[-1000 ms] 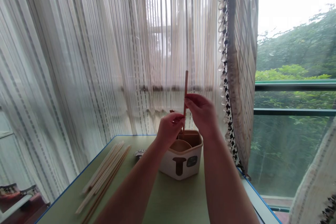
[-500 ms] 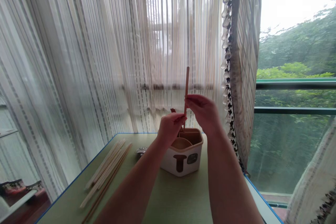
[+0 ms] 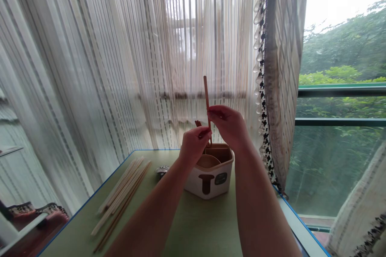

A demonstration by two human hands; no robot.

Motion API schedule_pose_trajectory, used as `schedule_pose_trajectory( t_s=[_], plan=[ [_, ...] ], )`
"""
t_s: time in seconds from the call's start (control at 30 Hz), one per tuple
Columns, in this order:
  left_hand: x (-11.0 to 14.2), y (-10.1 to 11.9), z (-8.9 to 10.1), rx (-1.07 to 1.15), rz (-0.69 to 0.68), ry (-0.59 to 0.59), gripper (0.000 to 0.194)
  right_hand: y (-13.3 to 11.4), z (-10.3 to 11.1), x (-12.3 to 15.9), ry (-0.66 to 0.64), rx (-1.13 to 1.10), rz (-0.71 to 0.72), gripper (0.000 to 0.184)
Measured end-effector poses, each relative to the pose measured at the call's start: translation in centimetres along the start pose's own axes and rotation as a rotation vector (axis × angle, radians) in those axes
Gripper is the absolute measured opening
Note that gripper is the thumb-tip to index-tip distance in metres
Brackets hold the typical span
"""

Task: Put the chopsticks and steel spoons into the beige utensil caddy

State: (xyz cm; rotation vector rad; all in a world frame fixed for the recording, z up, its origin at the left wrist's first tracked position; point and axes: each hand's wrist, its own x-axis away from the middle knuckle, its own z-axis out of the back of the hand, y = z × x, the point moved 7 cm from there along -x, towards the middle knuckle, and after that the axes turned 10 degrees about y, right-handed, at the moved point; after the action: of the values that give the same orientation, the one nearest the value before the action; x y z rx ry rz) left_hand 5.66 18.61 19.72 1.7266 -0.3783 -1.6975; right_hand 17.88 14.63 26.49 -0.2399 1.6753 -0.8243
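A reddish-brown chopstick [image 3: 206, 90] stands nearly upright, its top leaning slightly left; whether it is one or a close pair I cannot tell. My right hand [image 3: 227, 122] pinches it around the middle. Lower down, my left hand [image 3: 194, 144] has its thumb and fingers closed on the same chopstick. Its lower end is over the compartments of a white utensil holder [image 3: 208, 182] with a brown rim and inside. Behind my left hand, the tips of several brown chopsticks [image 3: 198, 123] stick up; their lower parts are hidden.
Several paper-wrapped and bare chopsticks [image 3: 123, 196] lie in a bunch on the left of the green table [image 3: 205, 225]. A shiny metal object [image 3: 163, 170], partly hidden by my left forearm, rests beside the holder. Striped curtains [image 3: 120, 48] hang behind the table.
The chopstick has shifted left, and its lean has gone from right to left. Both hands have moved slightly left with it, keeping their pinch.
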Motion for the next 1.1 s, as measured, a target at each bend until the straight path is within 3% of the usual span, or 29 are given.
schedule_pose_trajectory(
  t_s=[0.5, 0.67, 0.83, 1.1],
  plan=[
    [0.6, -0.8, -1.3, -0.174, 0.030, -0.121, 0.015, 1.7, 0.0, -0.4, 0.010, 0.025, -0.052, 0.021],
    [0.4, -0.9, -0.8, -0.024, 0.092, -0.007, 0.022, 2.5, -0.2, -0.6, -0.032, 0.034, -0.048, 0.020],
    [0.3, -1.5, -1.2, 0.068, 0.141, -0.029, 0.017, 2.7, -0.1, -0.8, -0.041, 0.162, -0.004, 0.020],
    [0.8, -1.3, -2.0, -0.122, 0.106, -0.116, 0.014, 2.1, 0.1, -0.8, 0.042, 0.200, 0.057, 0.021]
  ],
)
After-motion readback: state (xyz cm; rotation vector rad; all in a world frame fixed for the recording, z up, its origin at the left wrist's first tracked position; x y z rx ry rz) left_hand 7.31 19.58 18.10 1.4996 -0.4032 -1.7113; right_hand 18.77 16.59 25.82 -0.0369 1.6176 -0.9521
